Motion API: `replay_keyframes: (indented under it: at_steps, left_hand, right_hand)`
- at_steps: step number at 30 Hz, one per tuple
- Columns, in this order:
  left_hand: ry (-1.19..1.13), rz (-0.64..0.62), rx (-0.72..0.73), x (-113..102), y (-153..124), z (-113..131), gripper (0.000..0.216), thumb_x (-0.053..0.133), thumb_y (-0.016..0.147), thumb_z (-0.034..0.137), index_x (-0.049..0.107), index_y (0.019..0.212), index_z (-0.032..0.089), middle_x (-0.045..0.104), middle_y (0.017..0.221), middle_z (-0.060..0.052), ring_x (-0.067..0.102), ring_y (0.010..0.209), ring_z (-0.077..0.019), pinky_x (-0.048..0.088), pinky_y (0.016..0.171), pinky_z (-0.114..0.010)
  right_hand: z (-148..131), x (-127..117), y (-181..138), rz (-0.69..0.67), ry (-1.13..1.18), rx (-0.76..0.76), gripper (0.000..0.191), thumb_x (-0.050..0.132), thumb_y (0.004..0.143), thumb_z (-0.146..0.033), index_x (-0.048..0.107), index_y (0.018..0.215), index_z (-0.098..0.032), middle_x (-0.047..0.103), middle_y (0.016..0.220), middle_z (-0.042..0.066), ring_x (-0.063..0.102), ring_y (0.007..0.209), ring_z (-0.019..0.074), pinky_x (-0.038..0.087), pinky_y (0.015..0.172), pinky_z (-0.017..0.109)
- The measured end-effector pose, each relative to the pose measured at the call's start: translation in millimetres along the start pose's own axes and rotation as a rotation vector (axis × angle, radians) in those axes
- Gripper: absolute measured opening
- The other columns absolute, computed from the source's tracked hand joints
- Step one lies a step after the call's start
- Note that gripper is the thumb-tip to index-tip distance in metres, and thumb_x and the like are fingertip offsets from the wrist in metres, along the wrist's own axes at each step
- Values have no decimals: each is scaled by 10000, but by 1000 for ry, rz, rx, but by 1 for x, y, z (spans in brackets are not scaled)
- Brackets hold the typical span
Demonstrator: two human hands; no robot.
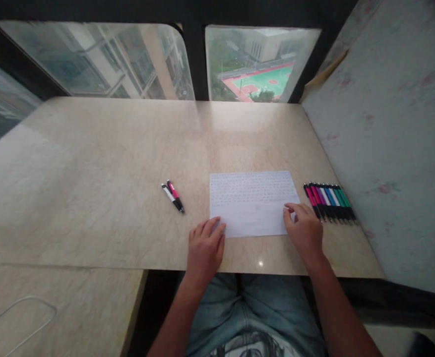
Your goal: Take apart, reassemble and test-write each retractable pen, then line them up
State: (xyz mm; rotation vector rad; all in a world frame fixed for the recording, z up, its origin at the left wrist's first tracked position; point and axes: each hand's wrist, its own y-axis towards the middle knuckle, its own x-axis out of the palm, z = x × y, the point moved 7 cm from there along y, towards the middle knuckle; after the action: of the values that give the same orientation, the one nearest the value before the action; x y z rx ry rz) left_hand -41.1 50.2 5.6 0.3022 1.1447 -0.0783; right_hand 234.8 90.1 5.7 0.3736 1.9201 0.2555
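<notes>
1. Far left, low: we note a thin white looped cable (34, 299) on the near slab of the cream marbled bench (91, 178), in front of a seam.
2. Left of the paper, well apart from it: a slim white-and-black pen (170, 196) and a slim pink-and-black pen (174, 192), both aslant, drawing together at their lower ends.
3. Left hand (205, 244): palm down by the paper's lower left corner, fingers loosely spread, thumb and forefinger at the sheet's edge. We see nothing gripped.
4. Centre: a white rectangular sheet of paper (254, 215), flat on the bench before the person. We find rows of small handwriting across its upper part; the words are too small for us to read.
5. Right hand (306, 229): over the sheet's right edge, fingers curled, thumb and forefinger tips close together. We cannot tell whether they pinch anything.
6. Just beyond that hand: a row of slim pens (331, 202) laid side by side, black lower ends nearest us, barrels pink, purple, white, blue and green.
7. Far right: a pale floral-patterned wall (399, 148), beside the row.
</notes>
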Motion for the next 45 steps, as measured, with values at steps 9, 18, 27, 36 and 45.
replay_keyframes:
  at_steps: [9, 18, 27, 36, 45]
  left_hand:
    - [132, 317, -511, -67, 33, -105, 167, 524, 872, 255, 621, 973, 164, 670, 955, -101, 645, 823, -223, 491, 748, -343]
    - [251, -77, -742, -60, 71, -143, 315, 554, 837, 389, 582, 1057, 166, 718, 945, -164, 682, 931, -336, 492, 777, -399]
    - [206, -141, -763, -64, 59, -152, 346, 575, 790, 309, 607, 1091, 142, 738, 920, -174, 691, 946, -342, 502, 799, -404]
    - [43, 27, -745, -63, 31, -157, 322, 559, 810, 315, 588, 1109, 197, 740, 851, -72, 706, 806, -239, 501, 738, -322]
    - [212, -52, -697, -55, 82, -125, 382, 553, 840, 385, 516, 1147, 161, 729, 934, -152, 691, 949, -333, 493, 786, -395]
  right_hand:
    - [-37, 12, -19, -48, 192, -9, 258, 471, 923, -281, 701, 937, -164, 709, 844, 80, 578, 642, 183, 455, 667, 316]
    - [-27, 8, -26, -19, 252, 2, 247, 476, 924, -283, 698, 912, -176, 705, 829, 77, 595, 654, 187, 475, 666, 318]
    - [-27, 9, -29, -19, 289, 11, 221, 493, 915, -258, 697, 910, -173, 712, 833, 74, 617, 679, 189, 491, 681, 318]
    - [-45, 14, -32, -77, 354, -17, 216, 479, 926, -252, 684, 922, -184, 700, 823, 62, 597, 649, 170, 490, 667, 310]
    - [-50, 18, -34, -102, 368, -49, 208, 488, 927, -246, 684, 927, -177, 692, 821, 61, 602, 648, 169, 492, 663, 305]
